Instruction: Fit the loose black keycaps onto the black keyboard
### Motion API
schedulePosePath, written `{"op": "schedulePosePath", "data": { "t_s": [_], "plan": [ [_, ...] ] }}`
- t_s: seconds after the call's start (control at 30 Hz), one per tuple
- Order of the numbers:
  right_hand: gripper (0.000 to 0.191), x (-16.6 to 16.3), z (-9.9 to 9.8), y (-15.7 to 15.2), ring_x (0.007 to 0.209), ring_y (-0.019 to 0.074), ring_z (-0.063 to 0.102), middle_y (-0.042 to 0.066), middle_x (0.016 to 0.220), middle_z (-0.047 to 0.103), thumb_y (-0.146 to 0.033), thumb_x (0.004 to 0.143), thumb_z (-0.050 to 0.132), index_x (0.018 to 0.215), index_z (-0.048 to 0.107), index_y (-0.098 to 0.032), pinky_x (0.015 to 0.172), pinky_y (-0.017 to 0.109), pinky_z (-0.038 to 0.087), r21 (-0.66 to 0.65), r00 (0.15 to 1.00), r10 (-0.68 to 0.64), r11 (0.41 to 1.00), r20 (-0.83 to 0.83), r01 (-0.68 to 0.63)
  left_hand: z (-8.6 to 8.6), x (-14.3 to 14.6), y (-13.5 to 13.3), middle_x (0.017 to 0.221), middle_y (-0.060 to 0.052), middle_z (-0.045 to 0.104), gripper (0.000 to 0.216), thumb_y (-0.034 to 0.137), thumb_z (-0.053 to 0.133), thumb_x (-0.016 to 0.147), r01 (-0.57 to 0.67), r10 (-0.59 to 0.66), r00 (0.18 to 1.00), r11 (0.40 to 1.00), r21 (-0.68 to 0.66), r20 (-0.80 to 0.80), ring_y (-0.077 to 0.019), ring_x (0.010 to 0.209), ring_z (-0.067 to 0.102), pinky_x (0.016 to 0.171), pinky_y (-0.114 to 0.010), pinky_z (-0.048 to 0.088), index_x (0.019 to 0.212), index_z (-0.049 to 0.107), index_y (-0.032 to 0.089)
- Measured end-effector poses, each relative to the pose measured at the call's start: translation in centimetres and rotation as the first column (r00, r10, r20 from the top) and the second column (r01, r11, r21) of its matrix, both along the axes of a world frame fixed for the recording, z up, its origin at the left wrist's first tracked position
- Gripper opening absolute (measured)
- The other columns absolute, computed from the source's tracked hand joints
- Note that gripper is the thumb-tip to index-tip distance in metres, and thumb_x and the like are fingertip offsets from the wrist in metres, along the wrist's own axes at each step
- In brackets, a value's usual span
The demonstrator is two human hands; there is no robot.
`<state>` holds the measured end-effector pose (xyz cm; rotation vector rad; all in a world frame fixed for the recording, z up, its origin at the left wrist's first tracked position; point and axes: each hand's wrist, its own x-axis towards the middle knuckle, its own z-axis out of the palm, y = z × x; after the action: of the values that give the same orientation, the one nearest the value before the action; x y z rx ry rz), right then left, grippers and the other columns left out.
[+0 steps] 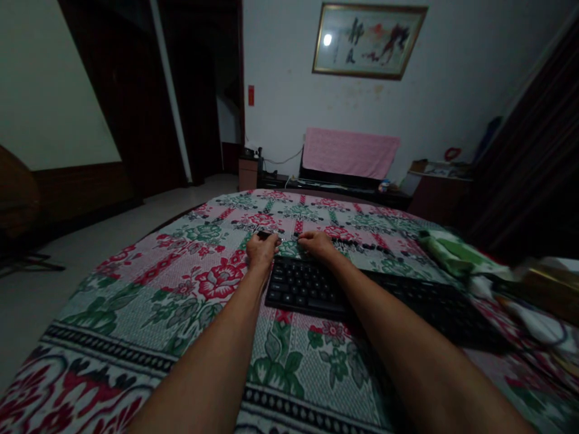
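A black keyboard (304,284) lies on the flowered tablecloth (212,325), stretching from the middle to the right under my right forearm. Just beyond its far left corner, my left hand (262,247) is closed round a small, flat dark object (266,235). My right hand (316,242) is beyond the keyboard's far edge, thumb and fingers pinched together. A tiny dark piece (296,237) shows at those fingertips, too small to make out. To the right of that hand, several small black pieces (362,245) that look like keycaps lie in a row on the cloth.
A green and white cloth or packet (459,253) lies at the table's right, with a box (552,283) and a white item with cables (540,325) nearby. Beyond the table, a pink towel (350,154) covers a screen on a low stand. A framed picture (368,41) hangs above.
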<state>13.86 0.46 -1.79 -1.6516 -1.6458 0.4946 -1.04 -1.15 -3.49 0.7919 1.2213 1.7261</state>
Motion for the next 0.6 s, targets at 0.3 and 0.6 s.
{"op": "schedulePosePath", "data": {
  "t_s": [0.3, 0.6],
  "plan": [
    [0.018, -0.8, -0.4, 2.0, 0.079, 0.0153, 0.064, 0.003, 0.082, 0.072, -0.024, 0.077, 0.055, 0.077, 0.073, -0.022, 0.072, 0.022, 0.045, 0.086, 0.912, -0.016, 0.996, 0.409, -0.021, -0.1, 0.1, 0.1, 0.064, -0.002, 0.065, 0.020, 0.024, 0.064, 0.058, 0.004, -0.006, 0.998, 1.000, -0.024, -0.062, -0.0168, 0.061, 0.066, 0.045, -0.020, 0.048, 0.074, 0.057, 0.015],
    [0.037, -0.8, -0.2, 1.6, 0.094, 0.0208, 0.063, 0.005, 0.097, 0.071, -0.017, 0.073, 0.054, 0.106, 0.069, -0.022, 0.082, 0.028, 0.045, 0.023, 0.860, 0.019, 0.999, 0.510, -0.036, -0.2, 0.2, 0.1, 0.064, -0.001, 0.064, 0.022, 0.024, 0.064, 0.057, 0.007, -0.007, 0.999, 1.000, -0.009, -0.046, -0.0167, 0.060, 0.066, 0.046, -0.021, 0.048, 0.076, 0.057, 0.016]
  ]
}}
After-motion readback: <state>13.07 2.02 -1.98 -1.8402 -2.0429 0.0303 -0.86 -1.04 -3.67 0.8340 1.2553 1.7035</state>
